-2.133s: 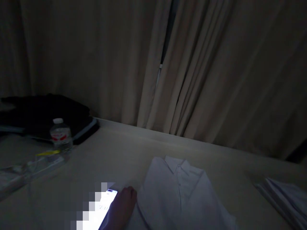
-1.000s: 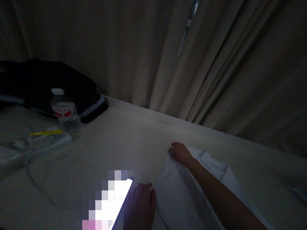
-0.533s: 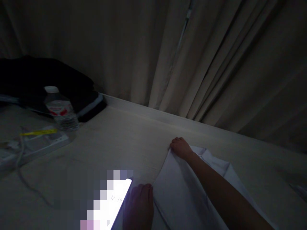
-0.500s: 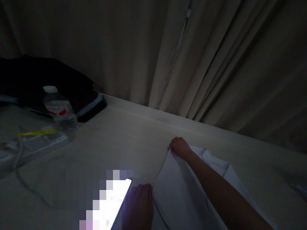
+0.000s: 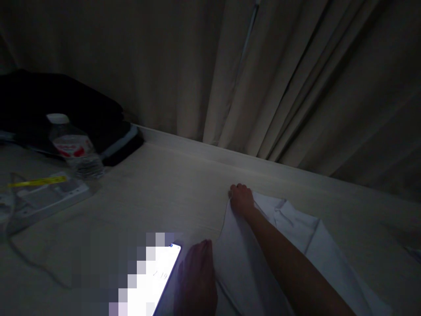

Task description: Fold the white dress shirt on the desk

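Observation:
A white shirt (image 5: 317, 245), with a collar-like fold along its far side, lies spread over the pale surface. My right hand (image 5: 241, 199) is closed on its far left corner, and my forearm crosses the cloth. Closer to me, my left hand (image 5: 197, 278) is at the shirt's left edge with its fingers pressed together, seemingly gripping the cloth; dim light blurs the fingertips. Just left of that hand lies a phone (image 5: 166, 274) with a bright lit screen, partly covered by pixelation.
A clear plastic bottle (image 5: 77, 147) with a red and white label stands at the left, before a dark folded pile (image 5: 66, 101). Near it are a white power strip (image 5: 49, 199) with a yellow strip (image 5: 37, 181) and a cable (image 5: 33, 263). Curtains (image 5: 184, 74) hang behind.
My right hand has shifted slightly left and away from me with the shirt corner. My left hand has moved a little forward. More of the shirt's far side shows; the view has turned slightly.

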`<state>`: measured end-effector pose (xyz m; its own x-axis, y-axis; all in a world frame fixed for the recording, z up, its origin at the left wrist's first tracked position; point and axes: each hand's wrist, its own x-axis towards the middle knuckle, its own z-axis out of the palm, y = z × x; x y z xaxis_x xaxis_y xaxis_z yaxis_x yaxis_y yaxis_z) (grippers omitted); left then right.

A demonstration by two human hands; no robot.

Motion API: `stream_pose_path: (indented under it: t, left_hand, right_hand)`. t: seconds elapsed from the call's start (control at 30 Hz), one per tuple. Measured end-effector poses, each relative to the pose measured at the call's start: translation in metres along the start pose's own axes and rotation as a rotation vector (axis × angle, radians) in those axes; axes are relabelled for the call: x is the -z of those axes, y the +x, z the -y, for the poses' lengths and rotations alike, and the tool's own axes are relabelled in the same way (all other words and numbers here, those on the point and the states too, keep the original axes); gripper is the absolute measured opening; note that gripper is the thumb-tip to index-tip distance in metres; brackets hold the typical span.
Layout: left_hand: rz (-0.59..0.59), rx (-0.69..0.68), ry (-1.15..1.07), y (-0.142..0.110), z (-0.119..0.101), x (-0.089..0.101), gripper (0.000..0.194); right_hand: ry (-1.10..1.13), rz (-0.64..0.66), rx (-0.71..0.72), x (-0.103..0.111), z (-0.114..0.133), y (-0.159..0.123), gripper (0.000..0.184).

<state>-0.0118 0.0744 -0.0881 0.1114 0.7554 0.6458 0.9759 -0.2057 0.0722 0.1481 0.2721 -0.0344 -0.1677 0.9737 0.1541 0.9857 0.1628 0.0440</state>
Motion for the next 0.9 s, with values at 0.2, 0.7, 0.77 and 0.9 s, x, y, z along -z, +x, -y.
stream_pose_path:
  t: [0.2,0.7,0.77,0.9]
  left_hand:
    - [-0.016,-0.285,-0.031,-0.002,-0.04,-0.002,0.038]
    - [0.058,-0.365,0.024,-0.019,-0.031,-0.004,0.079]
    - [0.046,-0.366,0.005,-0.02,-0.031,-0.007,0.078]
    - [0.046,-0.359,-0.006,-0.021,-0.031,-0.011,0.081]
  right_hand:
    - [0.144,-0.081,0.145,0.008,0.002,-0.037,0.035]
    - [0.271,0.171,0.316,-0.01,-0.003,-0.05,0.07]
    - [0.265,0.171,0.301,-0.013,-0.004,-0.05,0.07]
    - [0.224,0.191,0.293,-0.017,-0.007,-0.047,0.071]
